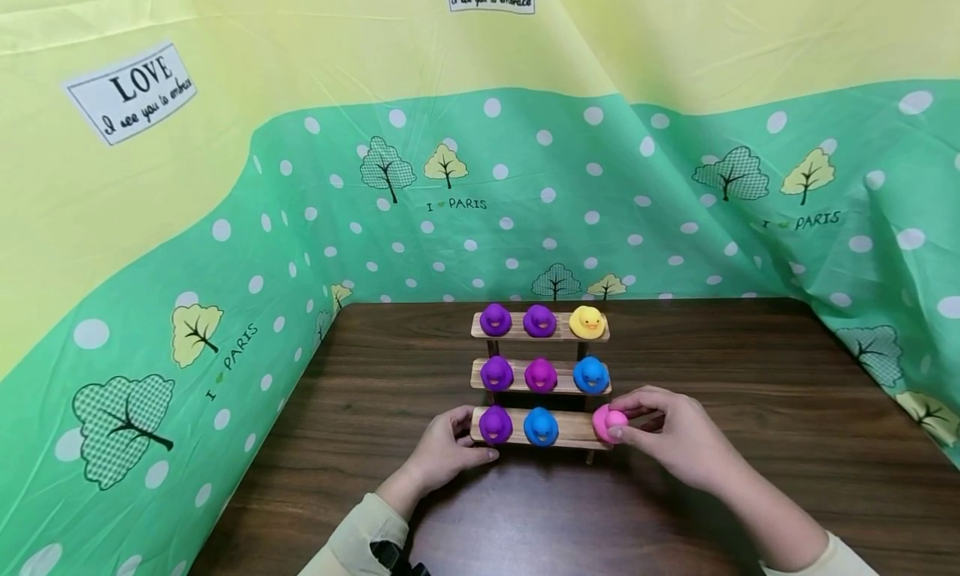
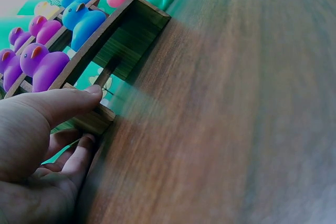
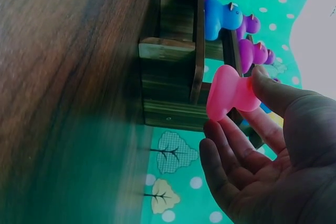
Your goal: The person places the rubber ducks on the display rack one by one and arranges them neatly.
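A pink rubber duck [image 3: 228, 94] is pinched between the thumb and fingers of my right hand [image 1: 686, 438], at the right end of the lowest shelf. My left hand [image 1: 441, 451] grips the left end of the three-tier wooden stand [image 1: 573, 428], thumb at the front edge and fingers round the side. Beside the left hand on the lowest tier sit a purple duck [image 1: 495, 426] and a blue duck [image 1: 541, 427]. The middle tier bears a purple duck [image 1: 496, 374], a magenta duck [image 1: 541, 376] and a blue duck [image 1: 591, 375].
Two purple ducks [image 1: 539, 321] and a yellow duck [image 1: 587, 323] sit on the top tier. The stand is on a dark wooden table [image 1: 390, 359]. A green and yellow printed cloth [image 1: 510, 192] hangs behind the table and along its sides.
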`<state>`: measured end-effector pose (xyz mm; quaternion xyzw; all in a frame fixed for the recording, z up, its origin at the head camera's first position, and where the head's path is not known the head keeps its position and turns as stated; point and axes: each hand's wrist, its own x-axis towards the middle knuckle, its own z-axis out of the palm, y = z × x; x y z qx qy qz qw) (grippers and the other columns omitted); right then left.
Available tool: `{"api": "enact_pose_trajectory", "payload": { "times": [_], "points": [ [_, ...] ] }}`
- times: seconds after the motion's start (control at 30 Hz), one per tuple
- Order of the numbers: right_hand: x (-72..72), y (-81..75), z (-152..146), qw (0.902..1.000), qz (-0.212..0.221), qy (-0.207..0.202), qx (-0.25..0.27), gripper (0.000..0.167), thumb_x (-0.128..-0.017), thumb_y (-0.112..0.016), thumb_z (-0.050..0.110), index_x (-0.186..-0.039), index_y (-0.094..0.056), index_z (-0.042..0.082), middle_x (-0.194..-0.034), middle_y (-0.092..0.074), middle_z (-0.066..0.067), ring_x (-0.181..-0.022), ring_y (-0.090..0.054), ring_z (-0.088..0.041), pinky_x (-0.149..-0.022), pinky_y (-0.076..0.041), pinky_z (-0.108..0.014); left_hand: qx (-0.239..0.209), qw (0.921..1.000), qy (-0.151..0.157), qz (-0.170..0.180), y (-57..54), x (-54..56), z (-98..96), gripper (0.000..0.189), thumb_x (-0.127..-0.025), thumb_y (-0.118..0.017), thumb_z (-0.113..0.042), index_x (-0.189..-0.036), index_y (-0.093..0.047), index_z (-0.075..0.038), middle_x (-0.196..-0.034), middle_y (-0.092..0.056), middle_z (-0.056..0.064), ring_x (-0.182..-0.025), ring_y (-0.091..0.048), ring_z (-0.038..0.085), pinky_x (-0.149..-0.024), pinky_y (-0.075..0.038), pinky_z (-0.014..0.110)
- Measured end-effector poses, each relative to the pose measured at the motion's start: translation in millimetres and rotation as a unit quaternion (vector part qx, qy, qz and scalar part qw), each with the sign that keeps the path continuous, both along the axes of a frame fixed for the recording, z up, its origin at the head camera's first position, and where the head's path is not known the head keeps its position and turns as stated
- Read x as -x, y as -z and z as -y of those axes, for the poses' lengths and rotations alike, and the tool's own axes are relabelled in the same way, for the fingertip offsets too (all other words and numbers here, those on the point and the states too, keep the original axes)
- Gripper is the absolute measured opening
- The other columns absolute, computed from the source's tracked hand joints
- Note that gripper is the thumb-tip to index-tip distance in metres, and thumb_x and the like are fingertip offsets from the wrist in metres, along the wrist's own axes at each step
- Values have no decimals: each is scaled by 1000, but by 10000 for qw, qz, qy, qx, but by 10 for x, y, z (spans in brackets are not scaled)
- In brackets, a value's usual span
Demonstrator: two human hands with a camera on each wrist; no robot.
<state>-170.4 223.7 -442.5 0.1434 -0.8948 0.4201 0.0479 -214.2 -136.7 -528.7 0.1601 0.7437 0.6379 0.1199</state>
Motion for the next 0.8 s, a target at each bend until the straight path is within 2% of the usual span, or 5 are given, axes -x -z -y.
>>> {"api": "enact_pose_trajectory", "payload": {
  "times": [0.5,0.73,0.8],
  "points": [
    [16,11,113,9999,153,-67,-26,18,-90,-86,26,-106,-78,24,-110,-73,6,-93,-69,-12,-77,-61,-27,-43,10000,9,6,4,9,2,55,-79,-88,4,-128,-64,3,-117,-70,10,-105,-69,19,-90,-61,27],
    [14,45,162,10000,82,-25,-46,17,-89,-87,25,-105,-78,23,-106,-73,8,-91,-70,-11,-80,-64,-37,-75,10000,10,10,9,8,2,54,-79,-88,5,-127,-64,3,-117,-70,10,-105,-70,20,-90,-61,27],
    [12,53,177,10000,32,-15,-55,18,-89,-87,24,-104,-78,23,-105,-73,9,-91,-70,-10,-80,-64,-36,-81,10000,9,8,7,6,1,54,-79,-87,5,-127,-64,3,-117,-70,10,-105,-70,20,-90,-62,27]
  ]
}}
